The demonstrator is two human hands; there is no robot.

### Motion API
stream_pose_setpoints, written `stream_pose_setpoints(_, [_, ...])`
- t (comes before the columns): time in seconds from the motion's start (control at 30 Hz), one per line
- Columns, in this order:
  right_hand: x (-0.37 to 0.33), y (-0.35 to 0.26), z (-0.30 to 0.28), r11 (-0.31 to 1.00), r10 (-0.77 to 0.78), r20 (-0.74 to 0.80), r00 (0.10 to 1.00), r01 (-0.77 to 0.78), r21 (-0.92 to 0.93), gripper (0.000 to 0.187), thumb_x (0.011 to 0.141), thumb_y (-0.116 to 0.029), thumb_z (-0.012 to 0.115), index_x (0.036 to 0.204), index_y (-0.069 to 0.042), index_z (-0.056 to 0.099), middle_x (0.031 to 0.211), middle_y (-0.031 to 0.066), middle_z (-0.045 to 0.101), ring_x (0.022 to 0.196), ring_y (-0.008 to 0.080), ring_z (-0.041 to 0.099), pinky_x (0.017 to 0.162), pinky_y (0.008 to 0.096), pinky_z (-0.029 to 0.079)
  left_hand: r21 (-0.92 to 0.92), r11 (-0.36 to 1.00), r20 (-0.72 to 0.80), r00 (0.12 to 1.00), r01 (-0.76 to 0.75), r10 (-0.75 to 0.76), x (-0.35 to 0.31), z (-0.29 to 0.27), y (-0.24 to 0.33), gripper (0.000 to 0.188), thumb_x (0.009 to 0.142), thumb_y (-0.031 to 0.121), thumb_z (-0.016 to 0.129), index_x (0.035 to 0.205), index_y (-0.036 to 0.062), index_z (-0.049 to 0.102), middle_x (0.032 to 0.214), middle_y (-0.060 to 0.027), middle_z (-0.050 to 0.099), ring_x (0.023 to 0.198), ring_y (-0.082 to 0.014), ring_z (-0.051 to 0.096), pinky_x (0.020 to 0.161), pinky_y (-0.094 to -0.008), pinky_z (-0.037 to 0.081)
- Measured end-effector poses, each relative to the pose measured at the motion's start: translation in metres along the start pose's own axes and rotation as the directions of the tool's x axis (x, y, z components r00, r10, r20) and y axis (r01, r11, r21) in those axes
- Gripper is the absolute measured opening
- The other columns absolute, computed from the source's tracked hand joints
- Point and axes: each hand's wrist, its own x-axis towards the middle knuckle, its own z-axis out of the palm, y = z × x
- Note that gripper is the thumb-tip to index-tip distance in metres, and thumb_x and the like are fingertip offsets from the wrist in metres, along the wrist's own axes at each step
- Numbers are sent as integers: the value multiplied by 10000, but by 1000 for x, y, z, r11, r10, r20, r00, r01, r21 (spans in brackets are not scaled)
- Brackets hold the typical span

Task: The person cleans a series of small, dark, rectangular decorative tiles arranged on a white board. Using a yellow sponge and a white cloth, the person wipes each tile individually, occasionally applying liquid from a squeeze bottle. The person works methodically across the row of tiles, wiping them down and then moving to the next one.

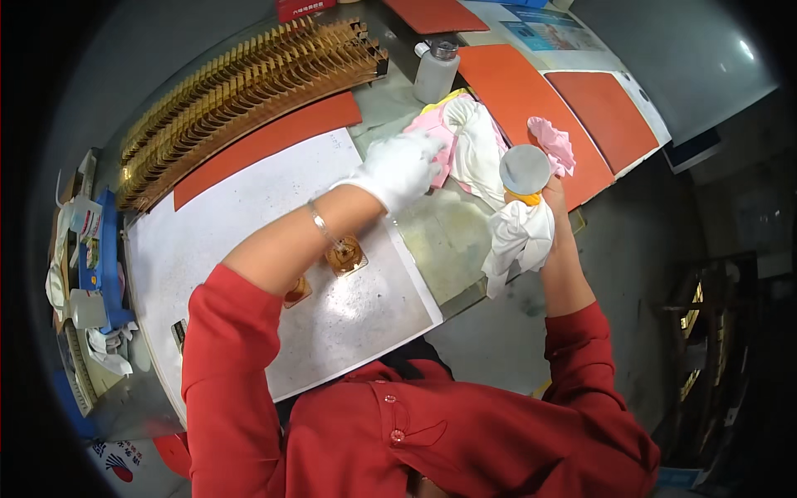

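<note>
My left hand [398, 170], in a white glove, reaches over the table at the edge of a pink cloth [435, 133]; its fingers are blurred. Against that cloth lies a bunched white cloth [475, 137]. Out at the table's right edge, my bare right hand [555, 197] is closed at the side of a round, flat grey disc [525, 169], its fingers partly hidden. Below the disc hangs a crumpled white cloth [521, 236] with a bit of yellow at its top. A crumpled pink cloth [553, 146] shows just behind the disc.
Amber round pieces [346, 254] lie on the white sheet [249, 216] under my left forearm. A long slotted golden rack [249, 100] stands at the back left. Near the cloths is a pump bottle [437, 73]. Orange mats [515, 91] cover the far right; a blue tray [112, 257] sits left.
</note>
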Motion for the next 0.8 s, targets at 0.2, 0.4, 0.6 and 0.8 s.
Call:
stream_pose_setpoints(0.2, [52, 18, 34, -256, -571, -4, 821, -183, -949, 241, 848, -218, 561, 937, 6, 563, 664, 162, 607, 563, 274, 602, 540, 380, 461, 36, 955, 15, 956, -294, 294, 61, 23, -23, 370, 815, 181, 509, 1180, 236, 529, 1178, -39, 499, 948, -277, 563, 780, -379, 481])
stream_pose_setpoints(0.4, [53, 39, 31, -740, -360, -75, 930, -334, -584, 209, 810, -146, 518, 959, -5, 558, 785, 248, 616, 765, 423, 587, 679, 504, 443, -76, 981, -9, 984, -178, 178, 83, 63, -35, 316, 826, 192, 499, 1116, 275, 595, 1168, -6, 517, 1028, -241, 540, 829, -357, 463])
stream_pose_setpoints(0.6, [7, 34, 64, -166, -240, -271, 932, -314, -935, 214, 868, -175, 512, 984, -4, 566, 771, 152, 639, 694, 273, 630, 581, 383, 475, -147, 962, 12, 972, -231, 235, 81, 24, -24, 324, 819, 298, 541, 1098, 148, 605, 1104, -57, 580, 1045, -257, 537, 871, -350, 439])
stream_pose_setpoints(0.8, [-16, 43, 49, 973, 92, 70, 993, -75, -217, 286, 895, -231, 435, 992, 19, 535, 791, 109, 585, 594, 175, 547, 472, 272, 426, -681, 729, 86, 996, 75, -22, -27, -51, -2, 344, 831, 298, 606, 1042, 28, 575, 1007, -112, 596, 961, -177, 570, 830, -302, 446])
